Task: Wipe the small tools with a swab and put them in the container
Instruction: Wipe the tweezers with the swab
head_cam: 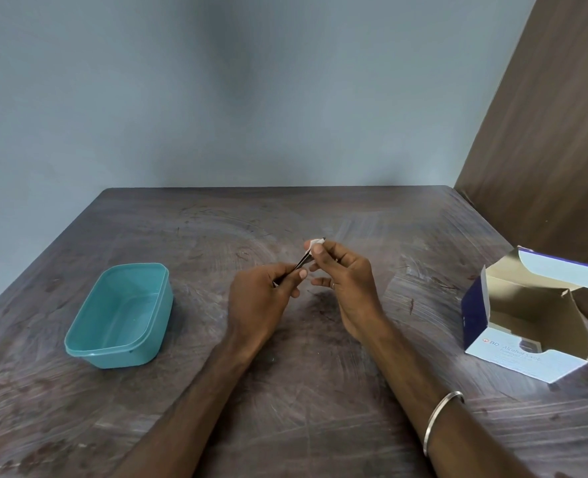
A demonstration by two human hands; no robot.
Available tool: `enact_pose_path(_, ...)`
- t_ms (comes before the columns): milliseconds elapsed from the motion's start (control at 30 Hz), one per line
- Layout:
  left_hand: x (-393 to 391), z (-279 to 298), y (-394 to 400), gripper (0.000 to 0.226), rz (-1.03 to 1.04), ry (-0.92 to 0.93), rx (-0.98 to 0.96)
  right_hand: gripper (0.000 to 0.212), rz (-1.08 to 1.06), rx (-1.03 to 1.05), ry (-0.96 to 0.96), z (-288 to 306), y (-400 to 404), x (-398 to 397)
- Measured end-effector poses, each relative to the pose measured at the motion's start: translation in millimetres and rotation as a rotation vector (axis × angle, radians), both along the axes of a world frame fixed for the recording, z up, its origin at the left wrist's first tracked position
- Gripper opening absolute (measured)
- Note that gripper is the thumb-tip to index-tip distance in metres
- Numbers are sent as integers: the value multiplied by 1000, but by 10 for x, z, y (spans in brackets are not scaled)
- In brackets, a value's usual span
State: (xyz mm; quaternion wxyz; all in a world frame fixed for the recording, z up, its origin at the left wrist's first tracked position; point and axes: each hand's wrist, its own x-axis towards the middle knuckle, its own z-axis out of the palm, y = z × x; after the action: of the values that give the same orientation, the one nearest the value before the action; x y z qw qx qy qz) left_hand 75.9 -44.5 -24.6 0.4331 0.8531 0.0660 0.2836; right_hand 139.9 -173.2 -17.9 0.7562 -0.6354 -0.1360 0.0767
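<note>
Centrally, dark tool between both hands, swab around its tip.

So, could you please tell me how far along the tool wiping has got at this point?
Nothing looks finished: the teal container appears empty. In hand: the left hand holds a thin dark tool, while the right hand pinches a white swab around its tip. Left to do: finish wiping and drop it in the container. No other tools are visible on the table; the swab box sits open.
</note>
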Motion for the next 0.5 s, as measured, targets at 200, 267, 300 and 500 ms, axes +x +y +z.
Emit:
enact_pose_path(200, 5, 5, 2, 17, -26, 48, -103, 14, -10, 4, -8, -10, -11, 8)
enact_pose_path(267, 1, 29, 7, 24, -93, 112, -272, 15, -3, 9, -18, -7, -18, 7)
enact_pose_path(300, -5, 47, 8, 23, -130, 137, -354, 16, 1, 8, -24, -4, -18, 6)
enact_pose_path(500, -40, 97, 34, 15, -152, 132, -474, 14, 16, -8, -57, 2, 7, -18)
